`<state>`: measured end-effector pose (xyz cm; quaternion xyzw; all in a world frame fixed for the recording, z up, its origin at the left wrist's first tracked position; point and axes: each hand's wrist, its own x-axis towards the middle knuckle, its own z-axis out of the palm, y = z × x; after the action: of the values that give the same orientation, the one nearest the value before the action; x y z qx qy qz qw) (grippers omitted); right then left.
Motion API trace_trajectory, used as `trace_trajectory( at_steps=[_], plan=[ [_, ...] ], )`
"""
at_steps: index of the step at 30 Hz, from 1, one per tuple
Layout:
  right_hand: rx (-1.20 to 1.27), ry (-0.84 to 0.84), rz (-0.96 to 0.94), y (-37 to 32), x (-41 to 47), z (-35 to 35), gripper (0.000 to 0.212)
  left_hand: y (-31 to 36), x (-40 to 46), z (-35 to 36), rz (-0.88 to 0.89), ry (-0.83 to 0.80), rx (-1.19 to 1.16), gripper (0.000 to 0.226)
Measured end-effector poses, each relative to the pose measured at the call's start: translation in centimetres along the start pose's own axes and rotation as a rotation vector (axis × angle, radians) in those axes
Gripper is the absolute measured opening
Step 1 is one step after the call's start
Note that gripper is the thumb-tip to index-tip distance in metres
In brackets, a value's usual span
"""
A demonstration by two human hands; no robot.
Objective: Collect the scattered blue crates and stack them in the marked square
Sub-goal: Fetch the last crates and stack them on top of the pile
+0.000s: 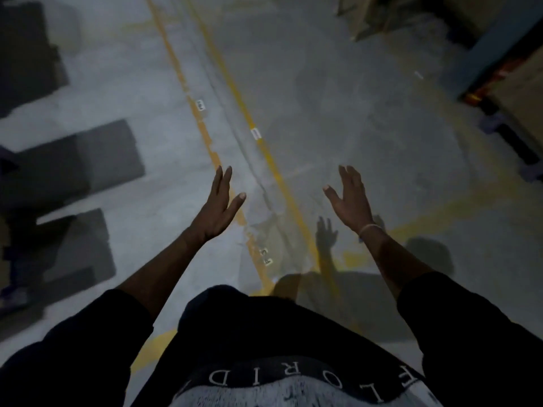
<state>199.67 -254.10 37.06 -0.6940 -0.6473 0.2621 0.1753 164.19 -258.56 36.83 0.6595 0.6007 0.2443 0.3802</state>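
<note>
Your left hand (216,207) and right hand (351,198) hung spread, each grip released and empty over the grey concrete floor (367,127) with yellow painted lines (276,168), no blue crate visible; blur and dimness risked misreading the square.

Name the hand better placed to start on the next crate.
Neither clearly: left hand and right hand are both open, empty, held level over the floor. No blue crate is clearly visible; only blurred dark shapes on the left.

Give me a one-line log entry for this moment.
left hand: open, empty | right hand: open, empty | crates: none in view | floor: yellow lines
</note>
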Motion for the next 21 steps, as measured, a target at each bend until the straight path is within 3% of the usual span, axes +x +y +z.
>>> trace_trajectory(
  at_steps=[12, 21],
  plan=[
    [0.017, -0.18, -0.22, -18.4, 23.5, 11.9, 0.074, -11.7, 10.2, -16.0, -0.206, 0.247, -0.083, 0.08],
    [0.073, -0.187, -0.252, -31.5, 37.2, 17.6, 0.073, -18.2, 21.8, -30.5, -0.221, 0.253, -0.013, 0.079]
  ],
)
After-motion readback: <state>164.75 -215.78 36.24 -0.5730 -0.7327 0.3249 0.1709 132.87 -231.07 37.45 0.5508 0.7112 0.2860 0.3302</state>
